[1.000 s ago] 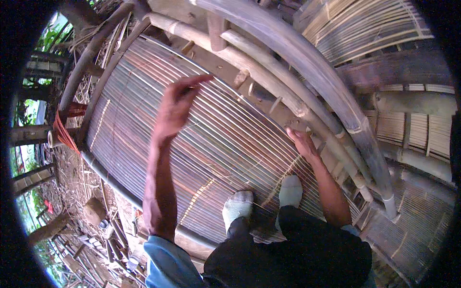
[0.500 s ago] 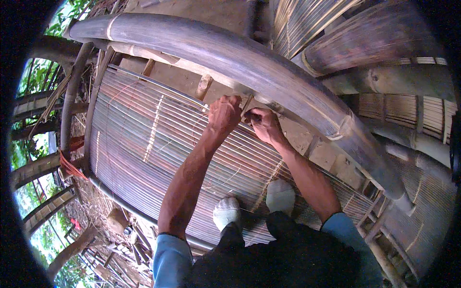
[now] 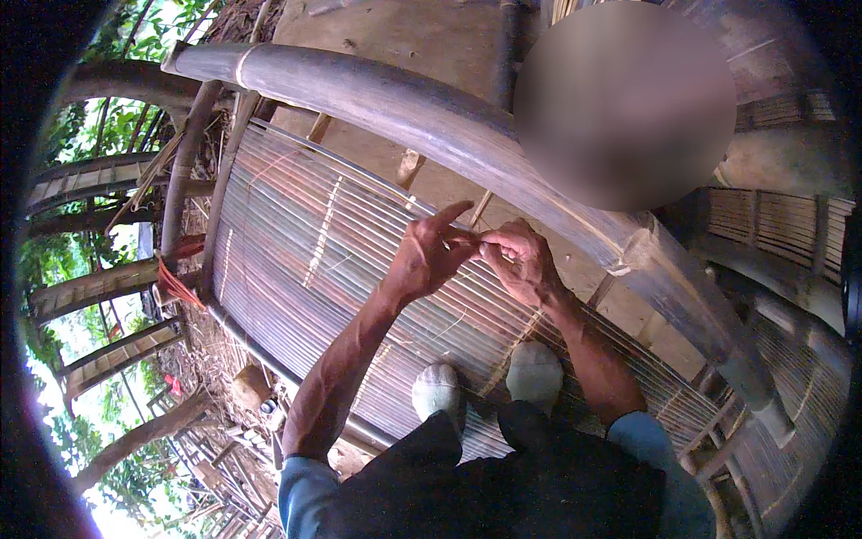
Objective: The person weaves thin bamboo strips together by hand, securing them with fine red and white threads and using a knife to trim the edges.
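Observation:
My left hand and my right hand meet over the far edge of a slatted bamboo platform. On the left hand the index finger points out, while the thumb and other fingers are drawn together toward the right hand. The right hand's fingertips are pinched against the left's. Whatever lies between the fingertips is too small to make out. Just beyond the hands, a narrow pale strip of wood or bamboo sticks out past the slats.
A thick dark bamboo pole crosses beyond the platform, with bare ground between. My feet in pale socks stand on the slats. Orange cords hang at a left post. A blurred patch hides the upper right.
Both hands have drawn back slightly from the platform's edge and come together at the fingertips. My left index finger has stretched out from a closed hand. The view has shifted a little.

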The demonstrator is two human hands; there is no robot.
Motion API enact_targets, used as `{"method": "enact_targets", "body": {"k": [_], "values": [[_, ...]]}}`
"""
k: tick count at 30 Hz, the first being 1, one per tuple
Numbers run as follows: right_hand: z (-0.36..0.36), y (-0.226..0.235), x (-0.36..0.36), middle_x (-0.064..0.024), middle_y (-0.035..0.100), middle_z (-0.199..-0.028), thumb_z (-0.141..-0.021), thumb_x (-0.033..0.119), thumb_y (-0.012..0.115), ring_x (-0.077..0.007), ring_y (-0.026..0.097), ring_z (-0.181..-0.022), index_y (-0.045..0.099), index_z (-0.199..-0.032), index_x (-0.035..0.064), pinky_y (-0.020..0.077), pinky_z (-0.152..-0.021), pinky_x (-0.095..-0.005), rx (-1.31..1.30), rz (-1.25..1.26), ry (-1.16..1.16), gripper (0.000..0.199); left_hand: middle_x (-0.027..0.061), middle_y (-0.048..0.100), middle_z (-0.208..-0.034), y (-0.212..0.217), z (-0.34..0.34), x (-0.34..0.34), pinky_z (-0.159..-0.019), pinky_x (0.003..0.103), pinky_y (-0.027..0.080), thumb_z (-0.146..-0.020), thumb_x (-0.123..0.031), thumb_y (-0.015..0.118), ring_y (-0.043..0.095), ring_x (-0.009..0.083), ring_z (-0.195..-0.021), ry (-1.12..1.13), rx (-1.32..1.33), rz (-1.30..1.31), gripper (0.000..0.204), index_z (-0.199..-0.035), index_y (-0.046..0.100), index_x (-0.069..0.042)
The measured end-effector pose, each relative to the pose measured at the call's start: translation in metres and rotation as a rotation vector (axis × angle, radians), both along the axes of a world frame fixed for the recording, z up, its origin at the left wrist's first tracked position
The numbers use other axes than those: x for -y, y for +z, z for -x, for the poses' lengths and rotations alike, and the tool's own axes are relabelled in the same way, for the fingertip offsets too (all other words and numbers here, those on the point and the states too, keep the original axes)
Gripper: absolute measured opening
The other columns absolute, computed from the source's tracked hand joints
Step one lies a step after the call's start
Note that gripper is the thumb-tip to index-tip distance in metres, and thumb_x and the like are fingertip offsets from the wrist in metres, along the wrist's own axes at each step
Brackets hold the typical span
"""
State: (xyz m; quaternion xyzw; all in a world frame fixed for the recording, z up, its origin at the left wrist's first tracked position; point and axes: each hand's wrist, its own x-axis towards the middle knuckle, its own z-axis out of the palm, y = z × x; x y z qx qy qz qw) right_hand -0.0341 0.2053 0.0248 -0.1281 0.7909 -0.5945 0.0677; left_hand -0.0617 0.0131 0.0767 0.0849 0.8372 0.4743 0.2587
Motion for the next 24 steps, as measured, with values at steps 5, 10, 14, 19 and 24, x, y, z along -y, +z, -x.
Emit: {"method": "enact_targets", "body": {"k": [5, 10, 14, 19, 24], "values": [[0.0, -0.001, 0.011, -0.0076, 0.062, -0.068, -0.086, 0.015, 0.068, -0.0166, 0.055, -0.061, 0.073, -0.092, 0.0064, 0.0444, -0.057, -0.0306, 0.066, 0.01, 0.106, 0.012, 0.0135, 0.074, -0.089, 0.007, -0.02, 0.016, -0.064, 0.031, 0.056, -0.085, -0.01, 0.071, 0.071, 0.0201, -0.072, 0.092, -0.113, 0.135, 0.049, -0.131, 0.055, 0.0], [0.0, -0.009, 0.005, -0.0056, 0.067, -0.087, -0.089, 0.02, 0.069, -0.0131, 0.058, -0.071, 0.07, -0.105, 0.0083, 0.0474, -0.063, -0.027, 0.176, 0.027, -0.025, 0.019, 0.0137, 0.068, -0.08, 0.015, -0.043, 0.043, -0.062, 0.036, 0.053, -0.085, -0.006, 0.068, 0.065, 0.0237, -0.069, 0.081, -0.357, 0.314, 0.037, -0.122, 0.061, -0.001], [-0.008, -0.072, -0.004, -0.0081, 0.066, -0.102, -0.092, 0.02, 0.067, -0.0139, 0.063, -0.089, 0.062, -0.12, 0.0064, 0.0529, -0.07, -0.0281, -0.087, -0.277, -0.113, 0.031, 0.0176, 0.065, -0.09, 0.047, -0.068, 0.09, -0.066, 0.039, 0.05, -0.091, -0.014, 0.064, 0.064, 0.0267, -0.076, 0.026, -0.298, 0.459, 0.017, -0.103, 0.069, -0.003], [0.002, -0.11, -0.004, -0.0125, 0.065, -0.112, -0.092, 0.027, 0.067, -0.0201, 0.064, -0.102, 0.059, -0.122, 0.005, 0.0533, -0.083, -0.0353, 0.208, -0.107, -0.111, 0.038, 0.0052, 0.055, -0.08, 0.097, -0.087, 0.118, -0.071, 0.031, 0.042, -0.095, -0.031, 0.061, 0.053, 0.016, -0.077, 0.31, 0.309, 0.287, 0.031, -0.087, 0.072, -0.002], [0.03, -0.02, -0.007, -0.0074, 0.069, -0.106, -0.088, 0.035, 0.068, -0.0214, 0.065, -0.101, 0.069, -0.108, 0.0096, 0.0487, -0.086, -0.0388, 0.391, -0.08, -0.048, 0.032, 0.0163, 0.058, -0.128, 0.096, -0.12, 0.155, -0.104, 0.04, 0.036, -0.096, -0.021, 0.052, 0.052, 0.0239, -0.118, 0.673, 0.26, -0.044, 0.037, -0.067, 0.056, 0.001]]}}
